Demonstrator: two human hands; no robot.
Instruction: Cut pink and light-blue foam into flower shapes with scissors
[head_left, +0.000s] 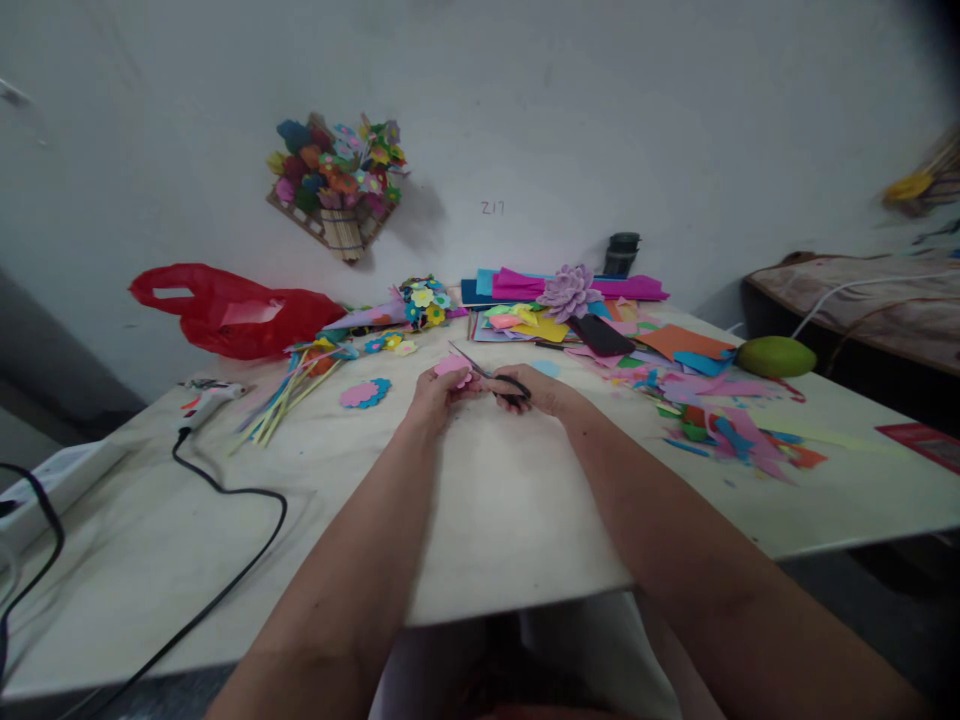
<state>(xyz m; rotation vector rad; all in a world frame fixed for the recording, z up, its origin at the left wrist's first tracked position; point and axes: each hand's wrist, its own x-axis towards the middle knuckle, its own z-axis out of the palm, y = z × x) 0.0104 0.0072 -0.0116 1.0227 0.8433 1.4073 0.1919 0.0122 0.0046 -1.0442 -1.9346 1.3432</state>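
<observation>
Over the middle of the white table point(495, 540), my left hand point(436, 398) is closed on a pink paper flower point(453, 370) with a scalloped edge. My right hand point(536, 388) grips black-handled scissors point(514, 388), and their metal blades point up and left to the pink piece. Whether the blades are parted around the paper is too small to tell. To the left of my hands lie a pink scalloped cutout point(360, 395) and a blue one point(377, 391), partly overlapping.
At left are a red plastic bag point(225, 315), a glue gun point(210, 403) with a trailing black cord, a power strip point(64, 480) and thin sticks point(292, 395). At right lie paper scraps point(739, 430), a dark phone point(600, 335) and a green mango-like fruit point(776, 356). Coloured sheets point(525, 285) lie behind.
</observation>
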